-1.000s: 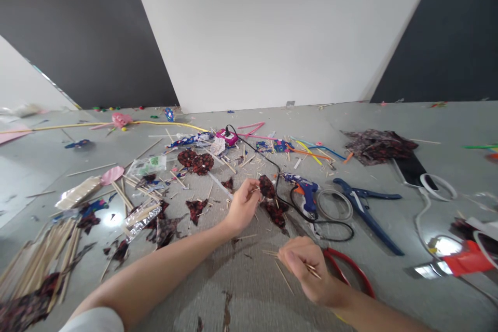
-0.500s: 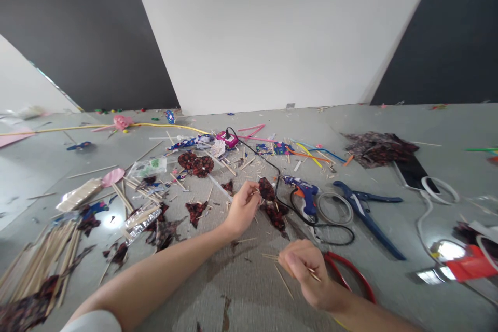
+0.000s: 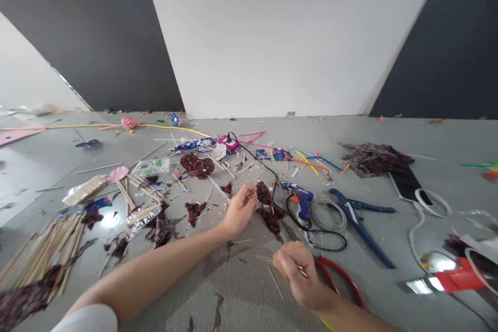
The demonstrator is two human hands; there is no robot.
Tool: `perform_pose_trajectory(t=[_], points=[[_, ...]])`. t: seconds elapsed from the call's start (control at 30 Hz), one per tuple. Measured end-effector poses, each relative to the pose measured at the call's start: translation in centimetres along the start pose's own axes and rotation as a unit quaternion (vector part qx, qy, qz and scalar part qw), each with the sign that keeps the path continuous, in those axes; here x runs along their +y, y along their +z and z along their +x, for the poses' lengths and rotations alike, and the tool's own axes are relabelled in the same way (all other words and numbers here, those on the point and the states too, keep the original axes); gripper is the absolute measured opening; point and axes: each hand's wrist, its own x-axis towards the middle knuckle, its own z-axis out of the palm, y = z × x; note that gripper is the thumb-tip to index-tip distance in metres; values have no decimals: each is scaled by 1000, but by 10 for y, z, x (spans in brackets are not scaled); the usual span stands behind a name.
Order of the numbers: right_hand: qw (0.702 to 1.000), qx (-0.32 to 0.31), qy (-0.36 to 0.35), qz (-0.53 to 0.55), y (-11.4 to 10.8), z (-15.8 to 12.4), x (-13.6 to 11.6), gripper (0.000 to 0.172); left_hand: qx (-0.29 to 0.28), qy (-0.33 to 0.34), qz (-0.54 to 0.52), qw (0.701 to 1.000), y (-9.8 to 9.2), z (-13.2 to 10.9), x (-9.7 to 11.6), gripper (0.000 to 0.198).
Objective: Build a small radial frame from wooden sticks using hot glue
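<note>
At the fingertips of the left hand, near the middle of the worktop: a dark red fabric piece, with another dark scrap just below it in view. Left fingers pressed together at its left edge, seemingly pinching it (too small to tell whether by cloth alone or with a thin stick in the same grip). Likely light and fairly soft, quick to flop or crease under a full fist, hardly slippery. Best taken by the rim between thumb and forefinger, with little pressure, leaving the patterned face free. Probably hard to tear, but easy to snag on the black cord beside it or the glue gun just to the right.

In the right hand, nearer the body: thin sticks, bundled in tightly curled fingers, with tips out at both sides. Seemingly stiff, very light, smooth enough to slide past one another in a loose grip, and brittle under sideways bending. Best gripped around mid-length. Cannot tell the number inside the fist. Just below that hand on the worktop, a loose stick, easiest to lift by one end.
</note>
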Motion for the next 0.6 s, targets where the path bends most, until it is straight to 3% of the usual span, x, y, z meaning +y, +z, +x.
perform_pose_trajectory(t=[0.33, 0.6], points=[[994, 56, 21, 95, 9, 15, -5, 69, 3, 16, -50, 999, 3, 5, -3, 27], [987, 77, 40, 132, 11, 19, -2, 72, 61, 46, 18, 997, 3, 7, -6, 16]])
